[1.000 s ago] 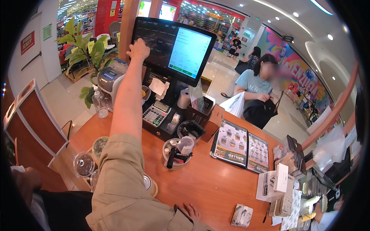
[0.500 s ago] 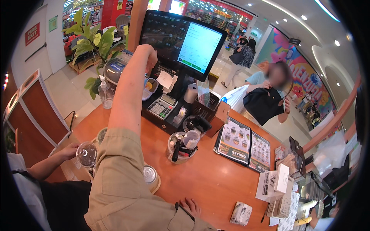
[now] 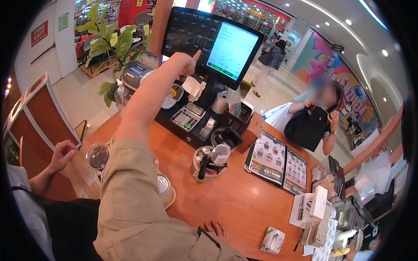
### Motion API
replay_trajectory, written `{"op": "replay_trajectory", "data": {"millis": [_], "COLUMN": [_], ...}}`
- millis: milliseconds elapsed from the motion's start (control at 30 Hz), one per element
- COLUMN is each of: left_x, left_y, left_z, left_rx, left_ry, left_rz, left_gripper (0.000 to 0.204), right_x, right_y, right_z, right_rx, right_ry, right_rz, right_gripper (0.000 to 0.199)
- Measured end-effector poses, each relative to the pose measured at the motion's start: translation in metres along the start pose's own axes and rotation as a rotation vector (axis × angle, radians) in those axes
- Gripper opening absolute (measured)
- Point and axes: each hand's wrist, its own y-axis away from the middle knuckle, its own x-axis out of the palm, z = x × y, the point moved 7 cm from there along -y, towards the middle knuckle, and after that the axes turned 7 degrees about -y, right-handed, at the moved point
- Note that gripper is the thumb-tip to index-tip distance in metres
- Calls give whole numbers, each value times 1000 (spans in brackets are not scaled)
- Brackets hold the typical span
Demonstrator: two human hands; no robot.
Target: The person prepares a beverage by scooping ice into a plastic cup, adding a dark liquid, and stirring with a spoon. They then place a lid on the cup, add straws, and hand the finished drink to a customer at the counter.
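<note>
My left hand (image 3: 190, 64) reaches far forward over the counter, its index finger stretched toward the lit touchscreen monitor (image 3: 231, 48). Nothing is in that hand; whether the fingertip touches the glass I cannot tell. Below it lie a strip of receipt paper (image 3: 192, 87) and a calculator (image 3: 188, 116). My right hand (image 3: 217, 230) lies on the wooden counter near the lower edge, partly hidden by my khaki sleeve, fingers spread and holding nothing. A lidded cup (image 3: 163, 184) stands between my left sleeve and the right hand.
A co-worker's hand (image 3: 63, 155) is at the left, near a clear plastic cup (image 3: 97, 156). Ahead stand a tub of pens (image 3: 206, 170) and an open menu (image 3: 269, 156). A wrapped packet (image 3: 273, 240) lies at right. A customer holds a black bag (image 3: 306, 128) beyond the counter.
My left hand has moved a little right along the screen, and its index finger now points out. The co-worker's hand has come off the clear cup. The customer has raised one hand.
</note>
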Motion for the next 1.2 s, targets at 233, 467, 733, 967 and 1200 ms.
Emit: {"op": "replay_trajectory", "data": {"millis": [233, 467, 733, 967, 1200], "left_x": [12, 11, 20, 47, 66], "left_y": [-71, -94, -78, -44, 28], "left_z": [70, 106, 122, 32, -1], "left_rx": [-305, -271, -317, -314, -95], "left_ry": [497, 724, 855, 1228, 2119], "left_rz": [-353, -577, -879, -975, -1452], "left_gripper": [98, 86, 78, 55, 46], "right_x": [-5, -5, -2, -2, 2], "right_y": [-1, -1, -2, 2, -4], "right_z": [-1, -5, -1, -1, 2], "right_rx": [42, 123, 53, 45, -58], "right_ry": [-57, -133, -62, 72, 86], "right_rz": [50, 152, -2, -13, -49], "right_gripper": [47, 45, 43, 41, 40]}}
